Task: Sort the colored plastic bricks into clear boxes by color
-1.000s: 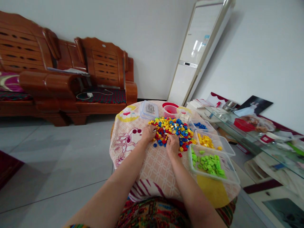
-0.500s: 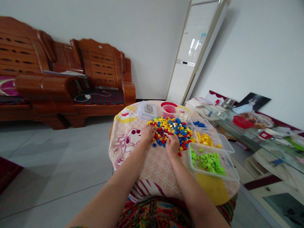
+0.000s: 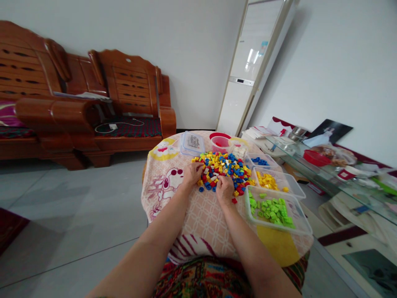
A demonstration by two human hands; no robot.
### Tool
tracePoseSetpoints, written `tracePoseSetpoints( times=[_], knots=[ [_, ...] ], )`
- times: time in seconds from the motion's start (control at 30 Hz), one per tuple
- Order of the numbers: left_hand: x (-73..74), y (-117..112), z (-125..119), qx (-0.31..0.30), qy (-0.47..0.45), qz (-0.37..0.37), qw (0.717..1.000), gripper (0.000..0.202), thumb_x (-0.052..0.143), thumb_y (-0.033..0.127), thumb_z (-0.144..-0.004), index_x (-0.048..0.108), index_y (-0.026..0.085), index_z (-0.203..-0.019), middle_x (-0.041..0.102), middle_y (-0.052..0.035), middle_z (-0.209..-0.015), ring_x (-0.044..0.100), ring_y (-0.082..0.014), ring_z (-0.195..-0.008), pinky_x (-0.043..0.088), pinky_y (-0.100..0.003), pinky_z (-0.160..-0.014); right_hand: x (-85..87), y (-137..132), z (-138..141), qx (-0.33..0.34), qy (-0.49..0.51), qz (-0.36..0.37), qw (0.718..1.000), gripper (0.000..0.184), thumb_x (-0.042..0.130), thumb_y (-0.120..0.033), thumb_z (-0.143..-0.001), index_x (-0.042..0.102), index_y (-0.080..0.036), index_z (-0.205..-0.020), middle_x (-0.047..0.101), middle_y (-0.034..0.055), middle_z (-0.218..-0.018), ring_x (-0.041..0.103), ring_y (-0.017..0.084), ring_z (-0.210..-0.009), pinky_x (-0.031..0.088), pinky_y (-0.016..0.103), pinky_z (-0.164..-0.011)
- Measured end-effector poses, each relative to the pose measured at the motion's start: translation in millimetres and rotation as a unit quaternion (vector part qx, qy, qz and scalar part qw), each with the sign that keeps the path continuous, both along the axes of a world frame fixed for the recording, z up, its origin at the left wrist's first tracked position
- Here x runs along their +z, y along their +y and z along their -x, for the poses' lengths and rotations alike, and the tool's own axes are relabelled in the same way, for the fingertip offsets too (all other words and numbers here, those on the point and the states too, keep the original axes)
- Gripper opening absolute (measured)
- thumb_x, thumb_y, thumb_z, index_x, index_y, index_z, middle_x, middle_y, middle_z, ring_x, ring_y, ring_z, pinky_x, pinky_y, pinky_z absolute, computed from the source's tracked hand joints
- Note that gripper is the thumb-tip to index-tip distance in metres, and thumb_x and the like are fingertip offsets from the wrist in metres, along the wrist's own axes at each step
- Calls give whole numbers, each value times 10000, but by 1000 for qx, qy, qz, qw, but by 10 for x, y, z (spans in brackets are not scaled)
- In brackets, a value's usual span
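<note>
A loose pile of mixed toy building bricks in red, yellow, blue and white lies on the cloth-covered round table. At the pile's left edge is my left hand, its fingers curled down among the bricks. My right hand rests at the front of the pile, fingers bent inward and touching it. What either hand pinches is too small and hidden to name. To the right, a clear tray holds light-green bricks. Yellow bricks and blue bricks fill two smaller trays behind it.
Behind the pile stand a red-and-pink bowl, a group of white bricks and a clear lidded box or lid. A cluttered glass-topped cabinet borders the right side. Wooden chairs line the left wall.
Both hands stay at the pile with only slight finger movement. The left hand has shifted slightly, and more white and red bricks show between the hands. The view has moved a little.
</note>
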State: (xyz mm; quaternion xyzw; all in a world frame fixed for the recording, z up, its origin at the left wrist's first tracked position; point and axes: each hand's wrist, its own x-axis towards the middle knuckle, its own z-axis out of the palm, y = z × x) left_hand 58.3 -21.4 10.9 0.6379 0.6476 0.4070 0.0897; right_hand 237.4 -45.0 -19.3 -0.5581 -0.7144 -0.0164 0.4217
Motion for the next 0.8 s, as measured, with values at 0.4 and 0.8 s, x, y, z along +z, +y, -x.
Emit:
tracePoseSetpoints(
  times=[0.4,0.8],
  knots=[
    [13,-16,-116,-68,-90,-45,993,399,455,162,-909,752,201,-1172,769,-44,-1128,690,-191,-1080,510,-315,-1014,-3,7,-17,32,-20,-23,999,359,408,-130,-917,748,-157,-1029,700,113,-895,573,243,-910,433,346,-886],
    [84,-65,129,184,-124,90,971,393,534,174,-865,753,187,-1190,759,-115,-1150,700,-258,-1076,527,-326,-915,93,-40,97,101,-164,28,981,400,442,-222,-964,659,-209,-1299,652,105,-1312,491,267,-1244,277,459,-1165]
  ],
)
